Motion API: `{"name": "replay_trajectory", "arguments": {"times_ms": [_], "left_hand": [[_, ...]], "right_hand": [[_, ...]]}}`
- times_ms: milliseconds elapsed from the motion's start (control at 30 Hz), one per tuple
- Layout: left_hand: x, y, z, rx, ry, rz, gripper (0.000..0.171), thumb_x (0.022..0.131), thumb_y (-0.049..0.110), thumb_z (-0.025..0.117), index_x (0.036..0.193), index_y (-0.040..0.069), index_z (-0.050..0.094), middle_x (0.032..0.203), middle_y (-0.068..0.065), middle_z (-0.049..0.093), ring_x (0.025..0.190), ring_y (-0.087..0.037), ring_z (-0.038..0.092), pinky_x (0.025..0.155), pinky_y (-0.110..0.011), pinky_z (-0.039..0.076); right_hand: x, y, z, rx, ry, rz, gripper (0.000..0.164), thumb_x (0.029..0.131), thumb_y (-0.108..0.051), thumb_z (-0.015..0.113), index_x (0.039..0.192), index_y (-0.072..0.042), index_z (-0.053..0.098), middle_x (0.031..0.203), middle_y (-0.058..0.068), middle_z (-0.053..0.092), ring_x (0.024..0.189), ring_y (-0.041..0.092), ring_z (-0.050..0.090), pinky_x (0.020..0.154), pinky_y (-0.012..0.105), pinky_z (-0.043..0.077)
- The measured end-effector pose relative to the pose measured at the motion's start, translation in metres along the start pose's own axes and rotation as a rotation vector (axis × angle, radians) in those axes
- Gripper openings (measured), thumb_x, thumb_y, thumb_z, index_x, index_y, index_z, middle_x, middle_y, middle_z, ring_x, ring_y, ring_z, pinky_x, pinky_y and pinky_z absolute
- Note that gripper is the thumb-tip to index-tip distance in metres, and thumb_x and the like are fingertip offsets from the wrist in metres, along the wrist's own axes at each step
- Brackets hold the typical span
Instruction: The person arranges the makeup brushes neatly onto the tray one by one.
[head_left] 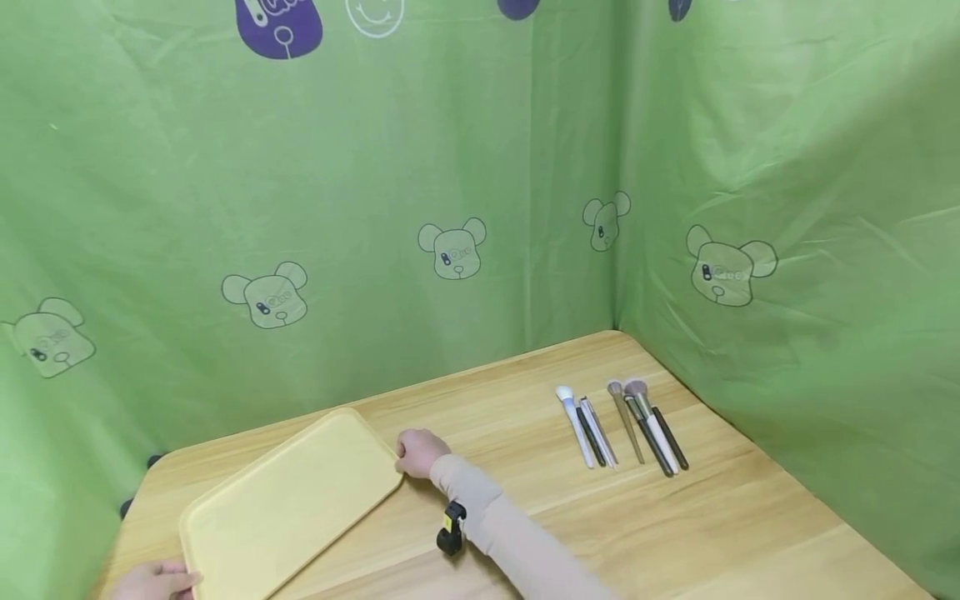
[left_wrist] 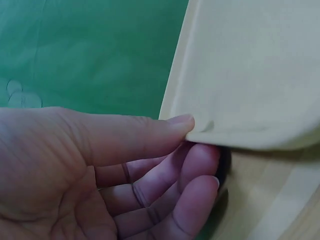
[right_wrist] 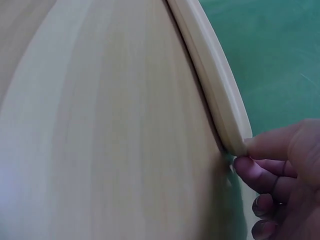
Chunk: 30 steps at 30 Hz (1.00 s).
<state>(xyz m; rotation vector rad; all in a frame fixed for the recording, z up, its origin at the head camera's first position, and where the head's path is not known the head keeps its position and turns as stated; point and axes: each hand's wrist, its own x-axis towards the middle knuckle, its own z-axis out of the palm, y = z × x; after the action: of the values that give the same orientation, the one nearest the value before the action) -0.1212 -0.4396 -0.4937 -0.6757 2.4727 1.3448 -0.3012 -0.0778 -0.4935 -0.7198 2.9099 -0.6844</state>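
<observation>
Yellow tray (head_left: 292,504): left fingers (left_wrist: 145,137) and right fingers (right_wrist: 275,143) pinch its rim (right_wrist: 215,82).

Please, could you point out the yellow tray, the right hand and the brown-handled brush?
Yellow tray (head_left: 292,504), head view: bare flat surface.
Right hand (head_left: 422,452), head view: back of hand.
Brown-handled brush (head_left: 628,425), head view: handle.

I count one tray (head_left: 292,504), one table (head_left: 720,525) and two hands: my left hand (head_left: 153,580) and right hand (head_left: 422,452). I also count at least seven brushes (head_left: 628,423) (overlap obscures the exact total).
</observation>
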Motion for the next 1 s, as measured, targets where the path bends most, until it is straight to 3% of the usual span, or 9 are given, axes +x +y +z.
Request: {"name": "replay_trajectory", "arguments": {"times_ms": [100, 267, 533, 800, 1000], "left_hand": [[-0.003, 0.015, 0.014, -0.012, 0.075, -0.005, 0.032, 0.072, 0.01, 0.069, 0.089, -0.014, 0.058, 0.062, -0.004, 0.063, 0.059, -0.015, 0.061, 0.058, -0.029, 0.054], [0.0, 0.027, 0.024, -0.045, 0.081, -0.003, 0.027, 0.075, 0.007, 0.066, 0.088, -0.014, 0.055, 0.062, -0.005, 0.062, 0.057, -0.014, 0.061, 0.058, -0.029, 0.055], [0.001, 0.048, 0.041, 0.0, 0.094, 0.033, 0.034, 0.078, 0.014, 0.064, 0.096, -0.013, 0.053, 0.066, -0.007, 0.061, 0.06, -0.014, 0.06, 0.059, -0.031, 0.056], [0.0, 0.075, 0.068, 0.048, 0.127, 0.093, 0.02, 0.082, 0.008, 0.057, 0.09, -0.01, 0.052, 0.061, -0.007, 0.06, 0.055, -0.014, 0.058, 0.053, -0.029, 0.054], [0.003, 0.086, 0.088, 0.081, 0.139, 0.134, 0.015, 0.083, 0.009, 0.055, 0.087, -0.006, 0.051, 0.06, -0.007, 0.058, 0.053, -0.014, 0.056, 0.05, -0.028, 0.052]], "right_hand": [[-0.004, 0.009, -0.006, 0.001, -0.016, -0.001, 0.019, 0.071, -0.02, 0.067, 0.067, -0.018, 0.048, 0.065, -0.008, 0.049, 0.061, 0.008, 0.045, 0.052, 0.018, 0.035], [-0.01, 0.022, -0.013, 0.005, -0.025, 0.015, 0.019, 0.07, -0.018, 0.066, 0.066, -0.018, 0.048, 0.065, -0.008, 0.048, 0.061, 0.008, 0.045, 0.053, 0.019, 0.035], [-0.019, 0.045, -0.025, 0.025, -0.031, 0.027, 0.019, 0.069, -0.016, 0.066, 0.066, -0.017, 0.047, 0.064, -0.007, 0.048, 0.06, 0.009, 0.044, 0.053, 0.02, 0.036], [-0.033, 0.071, -0.04, 0.064, -0.033, 0.053, 0.018, 0.069, -0.013, 0.065, 0.066, -0.015, 0.048, 0.061, -0.007, 0.05, 0.057, 0.009, 0.046, 0.053, 0.019, 0.037], [-0.045, 0.088, -0.049, 0.098, -0.016, 0.071, 0.016, 0.068, -0.01, 0.064, 0.067, -0.013, 0.048, 0.06, -0.005, 0.052, 0.056, 0.01, 0.046, 0.051, 0.021, 0.037]]}}
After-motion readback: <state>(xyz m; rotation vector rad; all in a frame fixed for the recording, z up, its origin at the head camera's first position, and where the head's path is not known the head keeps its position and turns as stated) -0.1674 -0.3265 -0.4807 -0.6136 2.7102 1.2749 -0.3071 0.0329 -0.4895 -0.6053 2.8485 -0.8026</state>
